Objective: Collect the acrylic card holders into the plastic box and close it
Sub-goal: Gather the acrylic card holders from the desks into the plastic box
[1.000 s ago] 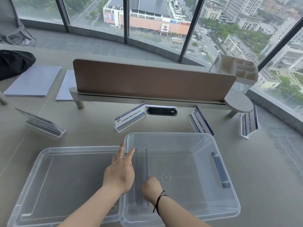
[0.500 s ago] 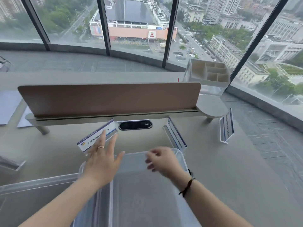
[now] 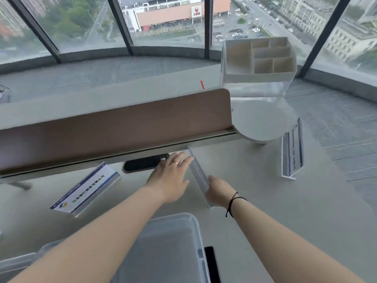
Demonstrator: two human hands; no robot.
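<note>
The middle acrylic card holder stands on the desk between my hands. My right hand is closed around its near end. My left hand lies spread against its left face, fingertips at the far end. A second acrylic card holder with a blue-and-white card sits to the left. A third acrylic card holder stands at the right near the desk's edge. The clear plastic box is open under my forearms at the bottom. Its lid lies at the bottom left.
A brown desk divider runs across just behind the holders, above a black cable slot. A round white shelf and a white compartment organizer stand at the back right. A flat black object lies right of the box.
Both hands have left the box and reached forward over the desk to the middle card holder. My right hand has closed on its near end. The view has tipped up and forward.
</note>
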